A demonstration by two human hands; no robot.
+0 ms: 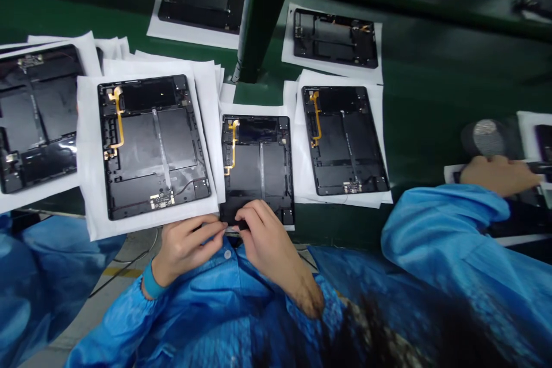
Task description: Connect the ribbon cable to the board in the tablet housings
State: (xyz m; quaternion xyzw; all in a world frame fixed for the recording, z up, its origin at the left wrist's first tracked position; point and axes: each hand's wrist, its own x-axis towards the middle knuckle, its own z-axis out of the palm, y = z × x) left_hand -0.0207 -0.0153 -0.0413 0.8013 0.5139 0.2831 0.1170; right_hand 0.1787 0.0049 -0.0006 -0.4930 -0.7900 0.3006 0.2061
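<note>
Tablet chassis (257,167) is lying on white paper (259,109) at the near edge of the green workbench (414,98), long axis pointing away from the person, gold flex cable (233,146) at upper left. Right hand (269,236) is gripping its lower edge; left hand (185,247) is half-curled at that edge, grip unclear, with a neighbouring chassis (150,146) just beside.
</note>
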